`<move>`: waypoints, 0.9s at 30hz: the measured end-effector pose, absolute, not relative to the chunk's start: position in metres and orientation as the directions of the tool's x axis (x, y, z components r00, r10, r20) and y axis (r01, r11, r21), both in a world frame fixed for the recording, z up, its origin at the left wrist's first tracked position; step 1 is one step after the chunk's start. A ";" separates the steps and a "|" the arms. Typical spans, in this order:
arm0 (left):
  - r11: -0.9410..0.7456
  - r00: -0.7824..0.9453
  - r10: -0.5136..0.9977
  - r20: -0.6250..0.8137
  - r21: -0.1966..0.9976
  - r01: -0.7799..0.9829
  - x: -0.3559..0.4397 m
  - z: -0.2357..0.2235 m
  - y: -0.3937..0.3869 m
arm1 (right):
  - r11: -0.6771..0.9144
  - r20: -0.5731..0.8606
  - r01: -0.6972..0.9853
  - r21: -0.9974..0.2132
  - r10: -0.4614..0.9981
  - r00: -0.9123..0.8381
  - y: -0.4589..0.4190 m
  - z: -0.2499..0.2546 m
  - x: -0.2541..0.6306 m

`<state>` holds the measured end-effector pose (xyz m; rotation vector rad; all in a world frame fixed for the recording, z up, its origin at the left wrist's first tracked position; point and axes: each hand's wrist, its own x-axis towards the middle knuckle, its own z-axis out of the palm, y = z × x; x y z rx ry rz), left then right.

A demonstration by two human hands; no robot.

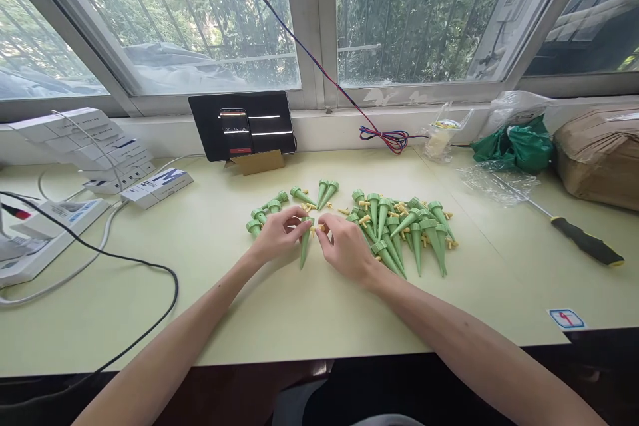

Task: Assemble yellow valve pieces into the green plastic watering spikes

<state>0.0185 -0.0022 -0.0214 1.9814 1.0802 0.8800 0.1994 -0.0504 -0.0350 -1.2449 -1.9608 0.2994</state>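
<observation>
My left hand [278, 234] is closed in a pinch round the capped top of a green plastic watering spike [304, 251], whose point hangs downward. Close beside it, my right hand [346, 247] pinches a small yellow valve piece [314, 229] against the spike's cap; whether the piece is seated there I cannot tell. A heap of green spikes with yellow valve pieces [413, 238] lies right of my right hand. Several more green spikes [273, 205] lie beyond my left hand, partly hidden by it. Loose yellow pieces are scattered behind both hands.
A tablet [274, 121] leans at the window sill on a cardboard stand [258, 162]. White boxes [112, 153], a power strip [54, 239] and cables are at left. A screwdriver [588, 241], a green bag [532, 146] and a brown parcel [602, 156] are at right.
</observation>
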 end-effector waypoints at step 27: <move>-0.405 0.411 0.882 0.229 0.813 0.417 0.019 -0.022 -0.004 | 0.465 0.435 0.666 -0.583 0.871 -0.227 -0.045 -0.040 0.201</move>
